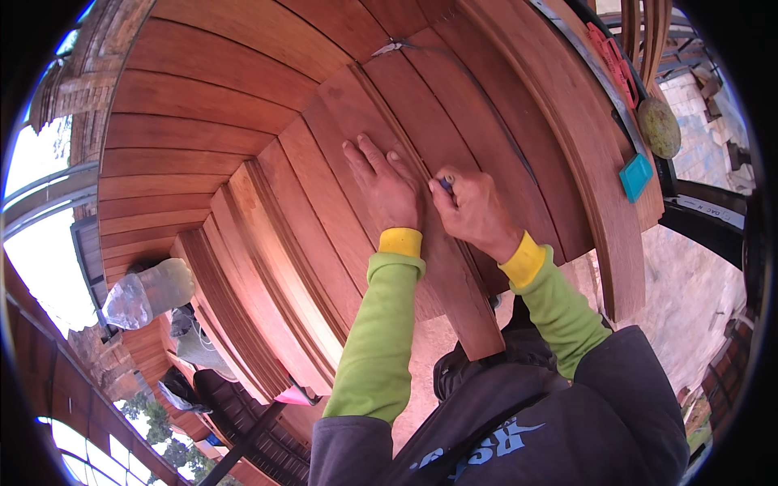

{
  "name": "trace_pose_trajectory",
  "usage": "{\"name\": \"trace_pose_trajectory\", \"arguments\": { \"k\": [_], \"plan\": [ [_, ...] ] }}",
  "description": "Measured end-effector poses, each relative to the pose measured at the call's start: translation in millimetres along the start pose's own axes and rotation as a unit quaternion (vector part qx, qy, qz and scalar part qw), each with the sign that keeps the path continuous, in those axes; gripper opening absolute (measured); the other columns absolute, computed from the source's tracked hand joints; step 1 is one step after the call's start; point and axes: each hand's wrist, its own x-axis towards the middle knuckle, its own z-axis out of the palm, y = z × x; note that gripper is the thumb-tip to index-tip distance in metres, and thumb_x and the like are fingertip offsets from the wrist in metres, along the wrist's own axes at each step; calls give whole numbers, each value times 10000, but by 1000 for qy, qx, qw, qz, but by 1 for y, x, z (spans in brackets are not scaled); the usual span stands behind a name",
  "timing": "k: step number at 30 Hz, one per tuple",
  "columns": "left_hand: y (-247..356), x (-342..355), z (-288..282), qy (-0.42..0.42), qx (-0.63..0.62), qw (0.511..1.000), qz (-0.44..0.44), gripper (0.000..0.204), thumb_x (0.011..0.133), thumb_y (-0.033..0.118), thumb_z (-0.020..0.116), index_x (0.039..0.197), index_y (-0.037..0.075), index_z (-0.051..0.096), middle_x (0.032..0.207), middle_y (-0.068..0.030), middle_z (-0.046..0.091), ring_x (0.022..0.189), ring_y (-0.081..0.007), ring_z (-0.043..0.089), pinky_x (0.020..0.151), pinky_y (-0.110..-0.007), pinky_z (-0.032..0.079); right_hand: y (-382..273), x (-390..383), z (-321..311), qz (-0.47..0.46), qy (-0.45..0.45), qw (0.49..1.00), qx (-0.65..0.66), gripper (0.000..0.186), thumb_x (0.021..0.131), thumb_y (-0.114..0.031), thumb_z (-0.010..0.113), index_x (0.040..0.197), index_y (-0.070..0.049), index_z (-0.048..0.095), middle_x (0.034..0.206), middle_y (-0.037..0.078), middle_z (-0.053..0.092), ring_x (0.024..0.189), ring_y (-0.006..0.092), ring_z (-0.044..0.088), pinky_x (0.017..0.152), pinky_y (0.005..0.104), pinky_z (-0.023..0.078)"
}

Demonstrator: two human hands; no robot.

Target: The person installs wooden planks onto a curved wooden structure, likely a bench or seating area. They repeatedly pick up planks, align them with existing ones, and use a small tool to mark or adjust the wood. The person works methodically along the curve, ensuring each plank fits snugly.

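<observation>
My left hand (385,185) lies flat on a reddish-brown wooden plank (454,279), its fingers stretched out and slightly spread. Just to its right, my right hand (480,212) is closed in a fist by the plank's right edge. A small dark-blue tip (446,183) pokes out between its thumb and finger; the rest of that thing is hidden, so its kind cannot be told. The plank's near end juts out toward my body. Other planks (502,182) lie side by side beneath and around both hands.
Loose boards (267,243) lie to the left, near a clear plastic container (166,285). On the right, a curved-looking thick board (612,219) lies near a long metal strip (585,50), a red tool (613,65), a greenish oval object (659,128) and a teal block (636,177).
</observation>
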Motion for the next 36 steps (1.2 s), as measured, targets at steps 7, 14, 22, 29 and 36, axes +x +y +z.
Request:
{"name": "trace_pose_trajectory", "arguments": {
  "k": [7,14,22,29,36],
  "plan": [
    [4,2,1,-12,28,1000,-3,525,964,238,362,1409,-19,253,1465,-283,183,1338,-419,250,1081,-403,297,54,206,62,-96,99,990,-18,279,821,-185,593,669,49,582,597,226,565,571,378,581,544,435,462],
    [5,1,-3,2,15,1000,-6,507,970,235,349,1401,-20,269,1458,-285,198,1334,-421,258,1079,-401,298,58,226,76,-62,129,990,-21,309,840,-225,560,722,58,591,668,263,573,681,395,595,609,452,486],
    [3,0,-2,5,9,1000,-10,532,955,252,365,1391,-40,275,1448,-301,209,1315,-451,272,1084,-446,275,33,60,25,-28,66,997,11,225,810,-146,580,668,29,566,604,229,547,567,424,554,503,429,447],
    [14,0,-7,-24,-3,999,-48,537,969,292,313,1412,-2,246,1480,-255,171,1344,-419,238,1112,-420,251,-38,-213,-87,185,-181,966,2,57,852,-35,578,841,18,595,655,131,582,539,240,583,508,293,446],
    [6,0,-4,-31,-14,999,-32,541,963,293,311,1415,4,239,1484,-249,163,1364,-389,206,1112,-400,248,-12,-142,-68,65,9,996,63,164,870,-51,548,996,45,595,826,144,624,632,211,595,577,285,475]
  ]
}}
